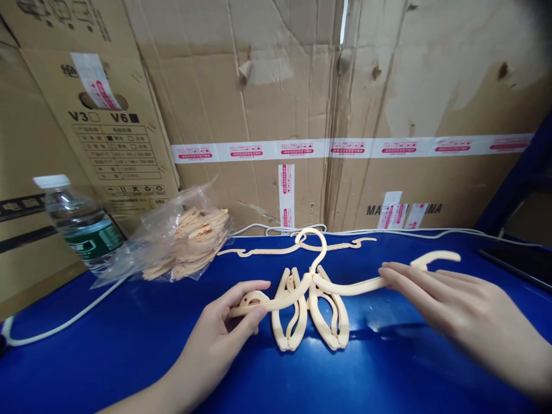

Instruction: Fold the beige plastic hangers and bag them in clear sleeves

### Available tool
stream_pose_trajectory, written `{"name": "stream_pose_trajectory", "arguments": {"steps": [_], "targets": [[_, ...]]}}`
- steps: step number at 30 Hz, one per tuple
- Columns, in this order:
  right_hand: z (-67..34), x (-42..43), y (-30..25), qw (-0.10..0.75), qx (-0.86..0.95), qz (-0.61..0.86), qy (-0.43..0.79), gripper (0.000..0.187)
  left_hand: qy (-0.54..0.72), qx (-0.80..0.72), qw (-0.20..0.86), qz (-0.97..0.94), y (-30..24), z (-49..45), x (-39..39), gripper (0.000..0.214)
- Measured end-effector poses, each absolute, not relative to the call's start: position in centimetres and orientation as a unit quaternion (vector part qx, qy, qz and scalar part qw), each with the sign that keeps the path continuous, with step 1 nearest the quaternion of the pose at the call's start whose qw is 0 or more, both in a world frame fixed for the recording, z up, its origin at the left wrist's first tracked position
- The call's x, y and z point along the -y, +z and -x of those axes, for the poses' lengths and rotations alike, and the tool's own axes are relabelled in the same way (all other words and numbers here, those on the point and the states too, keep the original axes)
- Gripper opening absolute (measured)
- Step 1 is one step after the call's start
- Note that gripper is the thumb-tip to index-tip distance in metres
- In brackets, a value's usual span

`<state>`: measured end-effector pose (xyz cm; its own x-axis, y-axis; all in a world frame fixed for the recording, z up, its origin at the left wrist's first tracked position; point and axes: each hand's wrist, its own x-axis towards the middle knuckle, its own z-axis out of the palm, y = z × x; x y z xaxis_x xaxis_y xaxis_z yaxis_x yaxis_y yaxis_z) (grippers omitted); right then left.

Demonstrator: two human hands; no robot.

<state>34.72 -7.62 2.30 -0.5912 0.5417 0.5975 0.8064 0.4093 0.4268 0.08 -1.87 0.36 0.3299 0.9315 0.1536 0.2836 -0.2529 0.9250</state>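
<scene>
A cream folding clothes hanger (pixel 353 287) is held up by its two arms, its hook pointing upward. My left hand (pixel 228 322) pinches the left arm of the hanger between thumb and fingers, near its folded end. My right hand (pixel 452 305) grips the right arm, with fingers over its outer part and the thumb hidden; the extended tip shows beyond the fingers. Below and behind it lies a folded hanger (pixel 278 328) of the same kind on the blue tabletop (pixel 336 379). Farther back rests an unfolded hanger (pixel 271 250), lying flat.
A clear plastic bag (pixel 194 241) of cream hangers and a water bottle (pixel 88 230) stand at the left. Cardboard boxes (pixel 259 103) wall off the back. A white cable (pixel 69 318) runs over the table, and a dark flat object (pixel 517 265) lies at the right.
</scene>
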Motion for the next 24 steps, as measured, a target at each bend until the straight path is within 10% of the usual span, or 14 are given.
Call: {"name": "stream_pose_trajectory", "arguments": {"steps": [6, 13, 24], "targets": [[-33.9, 7.7, 1.9, 0.233, 0.817, 0.404, -0.338, 0.047, 0.379, -0.443, 0.424, -0.693, 0.3, 0.1, 2.0, 0.034], [-32.6, 6.9, 1.6, 0.419, 0.757, 0.501, -0.017, 0.041, 0.387, -0.451, 0.408, -0.693, 0.2, 0.1, 1.6, 0.033], [-32.0, 6.3, 1.8, 0.460, 0.646, 0.546, 0.269, 0.036, 0.507, -0.458, 0.444, -0.580, 1.2, -1.1, 3.3, 0.030]]}}
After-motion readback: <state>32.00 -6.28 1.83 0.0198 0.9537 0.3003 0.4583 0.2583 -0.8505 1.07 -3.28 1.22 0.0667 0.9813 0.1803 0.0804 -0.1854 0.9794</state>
